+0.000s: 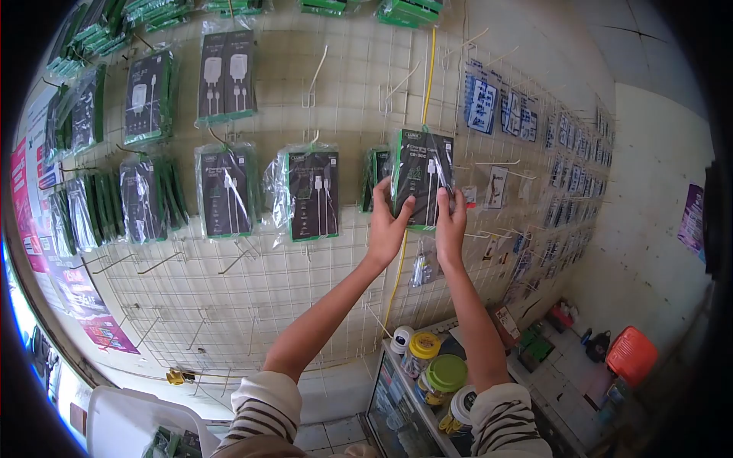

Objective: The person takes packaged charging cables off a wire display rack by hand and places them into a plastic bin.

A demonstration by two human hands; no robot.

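head view: boxed cable pack (pixel 416 164) at centre frame, right of middle, in front of the wire grid (pixel 351 267). both hands on it at the lower part. left hand (pixel 388 233) spread fairly wide along the left edge, thumb on the front; right hand (pixel 450 233) in a narrower hold at the lower right, thumb on the front near the edge. whether a hook bears any weight: cannot tell, top edge too unclear.

risks, my judgement: grip sits low, so the top could tip if support above is lacking. slick film could slide under the thumbs. a hook tip might snag or tear the hang hole if pulled at a slant. a knock to the left could swing the neighbouring pack (pixel 373 172), close beside and partly behind. a drop could clip the small bag (pixel 424 269) below, or reach the jars (pixel 445 374) at lower centre.

look of the pack: upright, slight lean, dark front, green edges, white cable picture, pale print at the top, clear wrap with glare streaks.
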